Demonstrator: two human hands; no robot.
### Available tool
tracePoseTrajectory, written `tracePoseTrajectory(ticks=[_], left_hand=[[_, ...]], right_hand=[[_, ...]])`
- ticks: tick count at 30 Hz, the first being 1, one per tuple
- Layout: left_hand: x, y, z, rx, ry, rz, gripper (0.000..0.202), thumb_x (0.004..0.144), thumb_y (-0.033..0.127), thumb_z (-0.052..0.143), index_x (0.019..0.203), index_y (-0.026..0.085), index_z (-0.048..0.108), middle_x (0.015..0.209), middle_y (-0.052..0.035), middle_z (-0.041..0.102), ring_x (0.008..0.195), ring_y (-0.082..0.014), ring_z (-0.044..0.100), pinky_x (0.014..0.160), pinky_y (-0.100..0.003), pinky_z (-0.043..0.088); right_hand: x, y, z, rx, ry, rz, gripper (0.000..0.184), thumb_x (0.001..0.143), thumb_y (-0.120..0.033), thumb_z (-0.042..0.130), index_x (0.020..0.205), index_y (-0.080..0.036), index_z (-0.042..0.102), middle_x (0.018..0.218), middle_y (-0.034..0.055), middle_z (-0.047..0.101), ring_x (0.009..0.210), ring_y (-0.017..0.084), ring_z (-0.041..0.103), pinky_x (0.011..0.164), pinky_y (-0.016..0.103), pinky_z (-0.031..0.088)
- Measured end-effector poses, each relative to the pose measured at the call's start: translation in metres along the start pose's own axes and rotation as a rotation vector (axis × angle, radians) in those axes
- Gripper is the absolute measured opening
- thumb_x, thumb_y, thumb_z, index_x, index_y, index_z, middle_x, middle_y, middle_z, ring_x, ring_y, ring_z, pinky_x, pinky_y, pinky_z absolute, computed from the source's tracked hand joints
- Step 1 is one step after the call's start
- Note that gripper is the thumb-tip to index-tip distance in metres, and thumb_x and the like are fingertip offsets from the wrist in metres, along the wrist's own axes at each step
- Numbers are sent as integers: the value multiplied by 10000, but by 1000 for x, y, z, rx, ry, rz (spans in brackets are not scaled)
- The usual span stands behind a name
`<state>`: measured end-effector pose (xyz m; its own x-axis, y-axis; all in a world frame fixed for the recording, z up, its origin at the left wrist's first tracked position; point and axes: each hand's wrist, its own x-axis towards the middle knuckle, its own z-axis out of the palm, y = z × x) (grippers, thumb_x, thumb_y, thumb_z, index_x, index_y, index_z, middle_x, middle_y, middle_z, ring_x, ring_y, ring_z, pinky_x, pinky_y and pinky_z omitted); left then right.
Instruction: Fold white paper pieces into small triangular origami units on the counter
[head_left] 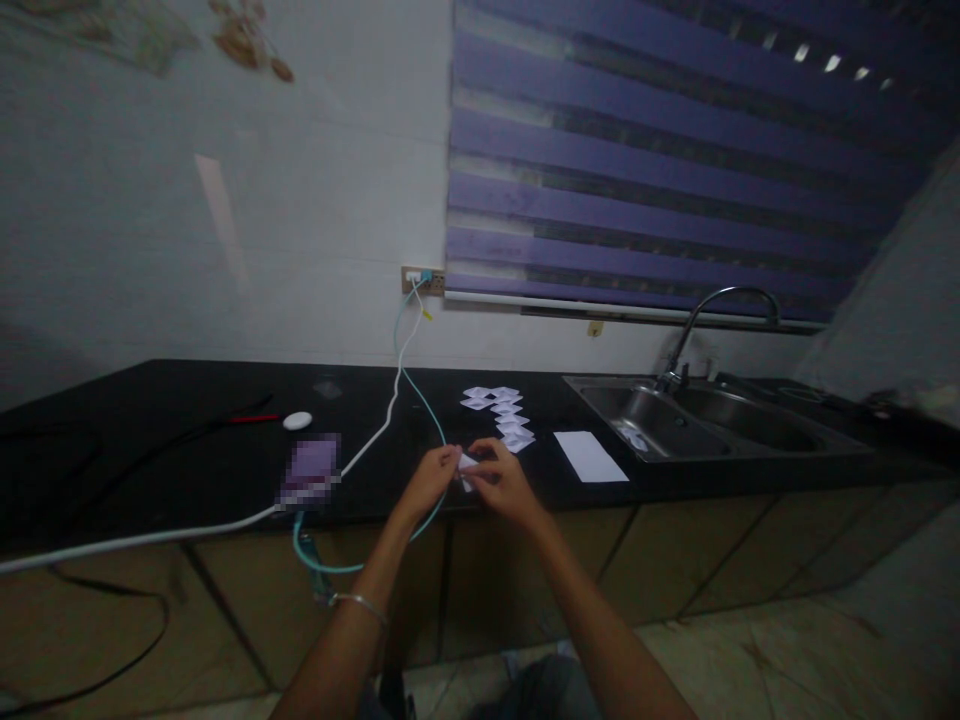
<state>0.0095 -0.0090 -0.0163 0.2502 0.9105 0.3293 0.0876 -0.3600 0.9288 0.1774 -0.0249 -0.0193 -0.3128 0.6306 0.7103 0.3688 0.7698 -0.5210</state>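
A small piece of folded white paper [466,466] is held between my two hands, just above the front edge of the dark countertop. My left hand [433,478] pinches its left side. On its right side, the thumb and fingers of my right hand [504,482] close on it, hiding part of the folds. Beyond my right hand lie several folded white paper pieces [508,408], set out in a short row and a column. To the right of these rests a flat stack or sheet of white paper [591,457].
A double steel sink [720,455] with a curved faucet [694,320] is at the right. White and teal cables [390,400] run from a wall outlet [422,280] across the counter [360,385]. A white round object [298,421] and a blurred-out purple item [311,468] lie at left.
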Motion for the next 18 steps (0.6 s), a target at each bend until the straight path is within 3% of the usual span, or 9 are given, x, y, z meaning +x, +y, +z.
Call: tracePoseTrajectory(ticks=[6, 14, 18], left_hand=[[1, -4, 0, 45, 8, 26, 410, 864, 471, 423, 611, 159, 504, 580, 11, 506, 565, -129, 486, 573, -230, 366], [5, -10, 7, 242, 82, 30, 319, 859, 365, 405, 746, 140, 600, 641, -1, 562, 580, -140, 502, 546, -232, 352], [4, -10, 9, 331, 130, 47, 273, 866, 302, 403, 752, 149, 599, 665, -6, 582, 623, -145, 524, 590, -233, 358]], right_hand=[[-1, 3, -1, -16, -12, -15, 271, 760, -91, 602, 911, -273, 731, 1058, 61, 592, 1039, 201, 526, 906, 366, 433], [3, 5, -2, 121, -54, 90, 371, 656, -3, 513, 857, -228, 728, 1131, 47, 546, 1027, 179, 536, 848, 301, 467], [8, 9, -7, 254, -68, 127, 306, 700, -43, 515, 866, -212, 709, 1111, 50, 578, 1046, 192, 542, 890, 318, 442]])
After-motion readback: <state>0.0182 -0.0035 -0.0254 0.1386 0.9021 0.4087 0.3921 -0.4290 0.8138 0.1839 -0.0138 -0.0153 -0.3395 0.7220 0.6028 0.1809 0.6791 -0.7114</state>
